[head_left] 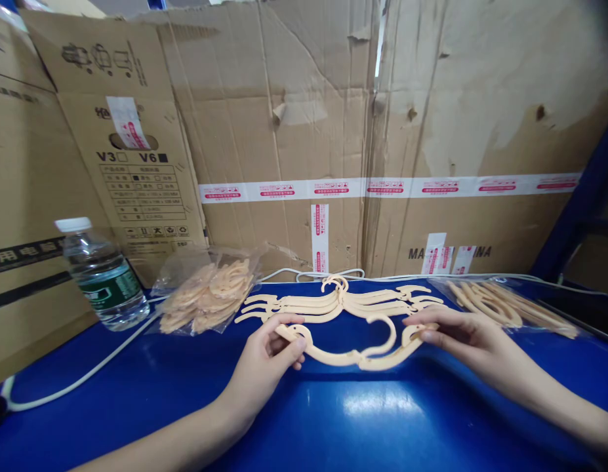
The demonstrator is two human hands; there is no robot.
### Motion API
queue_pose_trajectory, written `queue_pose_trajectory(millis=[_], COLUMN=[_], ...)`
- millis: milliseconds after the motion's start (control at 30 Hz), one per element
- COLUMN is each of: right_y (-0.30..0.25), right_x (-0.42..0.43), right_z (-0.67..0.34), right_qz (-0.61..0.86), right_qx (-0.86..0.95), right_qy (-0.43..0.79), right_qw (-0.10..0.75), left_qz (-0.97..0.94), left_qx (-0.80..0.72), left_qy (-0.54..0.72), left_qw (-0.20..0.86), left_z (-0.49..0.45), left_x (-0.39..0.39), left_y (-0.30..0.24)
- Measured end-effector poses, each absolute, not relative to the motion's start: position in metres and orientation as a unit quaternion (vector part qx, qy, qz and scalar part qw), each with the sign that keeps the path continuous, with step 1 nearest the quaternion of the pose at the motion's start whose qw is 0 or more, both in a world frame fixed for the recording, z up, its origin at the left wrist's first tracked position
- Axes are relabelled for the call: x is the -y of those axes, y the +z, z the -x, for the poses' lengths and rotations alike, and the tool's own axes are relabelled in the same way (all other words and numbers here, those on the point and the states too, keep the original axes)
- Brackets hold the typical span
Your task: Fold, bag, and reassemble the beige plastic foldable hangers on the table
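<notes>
A cream plastic folding clothes hanger [333, 358] is held up over the blue table between both my hands. My left hand [271, 354] pinches its left end between thumb and fingers. At the opposite end, the thumb and fingers of my right hand [456, 331] are closed on the hanger's other arm. Its hook curves upward and its two arms meet at a joint in the middle. Just behind it, several similar hangers [311, 306] lie spread out in an overlapping row, hooks pointing to the back.
Left of the hangers lies a clear bag of cream plastic parts [210, 295], with a water bottle [104, 282] beyond it. On the right is another bag of long cream parts [510, 305]. A white cable [82, 377] crosses the blue table [353, 426]. Cardboard [284, 144] walls the back.
</notes>
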State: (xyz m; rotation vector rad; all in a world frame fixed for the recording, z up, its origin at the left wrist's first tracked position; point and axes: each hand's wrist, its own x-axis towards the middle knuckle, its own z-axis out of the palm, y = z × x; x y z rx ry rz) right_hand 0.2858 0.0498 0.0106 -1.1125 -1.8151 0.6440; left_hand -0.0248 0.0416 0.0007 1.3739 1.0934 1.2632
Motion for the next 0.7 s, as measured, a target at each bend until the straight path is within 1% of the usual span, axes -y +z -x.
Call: queue_pose_trajectory(millis=[100,233,300,333,400,500,600,700], right_y=[0.01,0.003,0.0,-0.001,-0.001,0.002,0.004,0.002], right_x=[-0.043,-0.034,-0.029,-0.026,-0.019,-0.009,-0.003,-0.004], right_z=[-0.275,-0.256,-0.248,-0.245,-0.242,-0.242,-0.244,-0.245], right_qz=[0.463,0.43,0.389,0.365,0.331,0.33,0.345,0.346], right_qx=[0.679,0.586,0.572,0.583,0.633,0.702,0.707,0.691], right_qy=[0.364,0.491,0.552,0.574,0.585,0.549,0.536,0.553], right_qw=[0.439,0.48,0.465,0.445,0.385,0.312,0.305,0.312], left_qz=[-0.575,-0.592,-0.601,-0.612,-0.647,-0.687,-0.708,-0.75], left_qx=[-0.418,-0.399,-0.399,-0.4,-0.399,-0.394,-0.376,-0.339], left_qy=[0.502,0.502,0.509,0.507,0.487,0.451,0.464,0.465], left_qw=[0.492,0.489,0.47,0.456,0.43,0.411,0.377,0.326], left_z=[0.021,0.017,0.016,0.015,0.014,0.014,0.015,0.018], left_x=[-0.038,-0.031,-0.027,-0.025,-0.022,-0.019,-0.018,-0.016], left_y=[0.0,-0.001,-0.001,-0.001,0.0,0.002,0.004,0.003])
